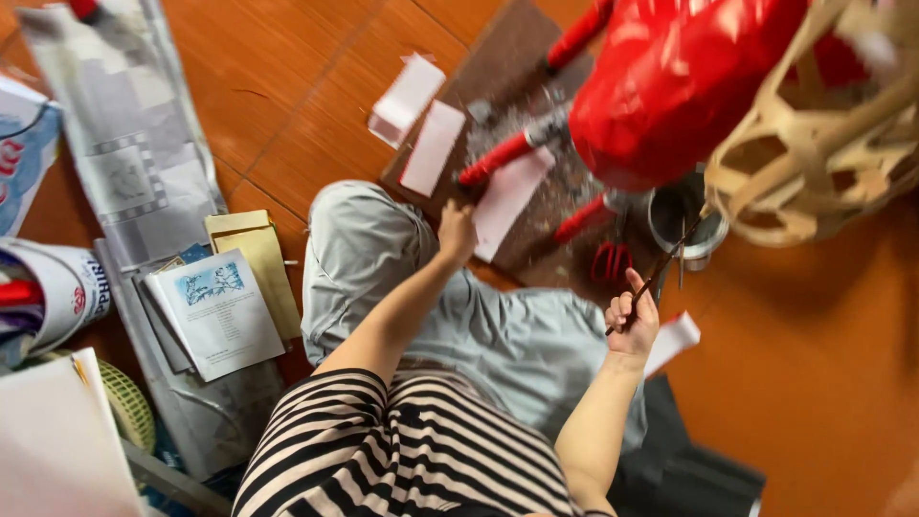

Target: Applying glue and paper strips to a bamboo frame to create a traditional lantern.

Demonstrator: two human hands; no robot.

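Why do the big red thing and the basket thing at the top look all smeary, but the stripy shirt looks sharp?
In the head view, the red shape and the woven bamboo frame sit close to the camera, so they are soft and blurred; the striped shirt, the right hand with its thin brush, and the left hand are clearer; light is even and soft, with faint glare on the red shape.

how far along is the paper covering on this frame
Done: part of the frame is covered in red paper. In hand: the right hand holds a brush near the small metal pot; the left hand touches a white paper strip. Left: the bamboo lattice is bare.
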